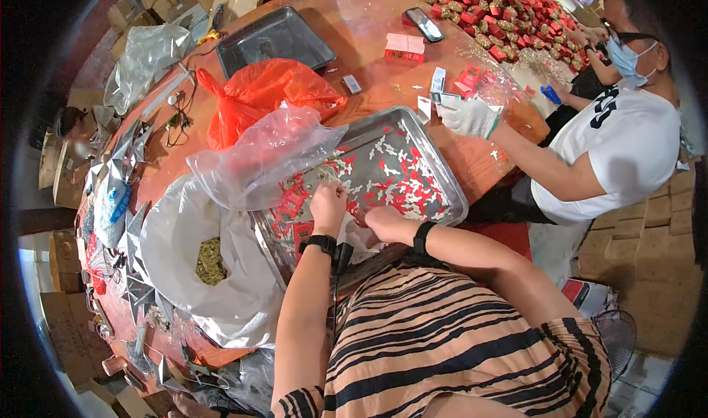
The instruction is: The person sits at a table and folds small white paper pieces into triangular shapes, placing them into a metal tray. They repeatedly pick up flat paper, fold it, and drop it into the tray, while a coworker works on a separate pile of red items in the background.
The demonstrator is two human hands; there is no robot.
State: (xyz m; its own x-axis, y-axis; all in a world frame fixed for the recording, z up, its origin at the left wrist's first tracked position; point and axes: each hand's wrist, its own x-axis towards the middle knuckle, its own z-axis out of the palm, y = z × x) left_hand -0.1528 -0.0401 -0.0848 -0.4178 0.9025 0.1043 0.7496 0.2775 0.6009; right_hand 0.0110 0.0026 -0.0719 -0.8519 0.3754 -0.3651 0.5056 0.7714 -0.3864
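Note:
My left hand (329, 207) is over the left part of a metal tray (461, 210), its fingers closed. Pale, thin strands show at its fingertips, too small to name. Close beside it, my right hand (389, 224) is bent inward with its fingers curled and mostly hidden. A pale, limp, sheer piece (358, 238) hangs between the two hands; I cannot tell which one grips it. Many small red and white pieces (404, 184) lie scattered in the tray. Red printed packets (293, 200) are heaped to the left of my left hand.
Left of the tray stands a white sack (173, 230) with dried greenish matter (212, 262) inside. Clear plastic (258, 164) and a red bag (269, 93) overhang the tray's far left. A masked co-worker (616, 138) wearing a white glove (469, 117) works at the right, near piled red-and-gold items (494, 12).

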